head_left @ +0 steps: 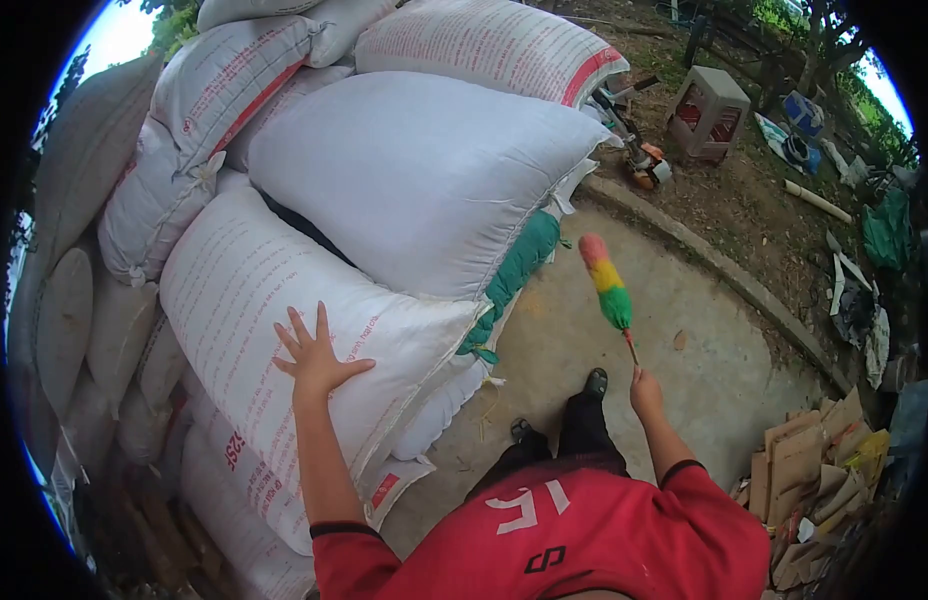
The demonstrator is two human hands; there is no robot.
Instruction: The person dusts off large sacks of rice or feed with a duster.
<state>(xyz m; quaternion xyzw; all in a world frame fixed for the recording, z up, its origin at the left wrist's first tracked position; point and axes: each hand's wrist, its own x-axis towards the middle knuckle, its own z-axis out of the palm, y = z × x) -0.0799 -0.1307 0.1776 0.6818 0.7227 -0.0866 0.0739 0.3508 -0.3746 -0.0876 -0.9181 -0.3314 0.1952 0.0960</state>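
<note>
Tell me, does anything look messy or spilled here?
Yes, it's untidy: cardboard lies in a jumbled heap at lower right, and crumpled green plastic litters the dirt beyond. No spill shows by the sacks.

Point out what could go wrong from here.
The left hand lies spread on a plump white sack with red print; pushing hard might shift the pile. The fluffy pink, yellow and green duster in the right hand could snag on the crumpled green material. The long concrete curb could trip someone.
</note>
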